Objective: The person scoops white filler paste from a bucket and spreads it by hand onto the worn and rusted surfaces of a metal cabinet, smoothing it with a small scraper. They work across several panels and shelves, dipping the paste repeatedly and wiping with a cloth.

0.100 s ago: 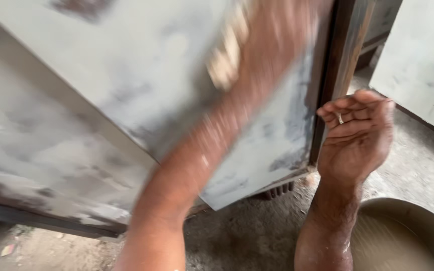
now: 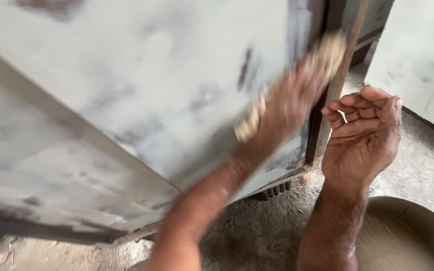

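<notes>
Left hand: motion-blurred, pressed flat against the grey panel, closed over a pale abrasive pad, prob. sandpaper or sponge. Pad edge shows below the fingers; a second pale patch at the fingertips near the panel's right edge could be the same pad, blur prevents confirming. Grip looks like a flat press, palm toward the panel, which fits rubbing the coated face.

Right hand: sharp, not moving. Fingers curled around the panel's dark vertical edge, thumb up, palm open toward camera, nothing carried in it. Judged as a brace: it steadies the leaning panel against the other hand's pushing.

Panel: tilted, lower corner on rough concrete floor. Surface light grey w/ darker worn patches, densest just left of and below the left hand. A small ribbed part sits under the lower edge, below the left forearm; cannot tell what it is.

Other items: round basin w/ cloudy liquid, below the right wrist, within easy reach of both hands, so likely there for wetting the pad. Second grey panel stands right of the right hand, apart.

Change vs. earlier frame: left hand has shifted right and slightly down, now nearly at the panel's edge, close to the right fingers. Earlier it sat higher and further left. Right hand, basin, panels unchanged in position.
</notes>
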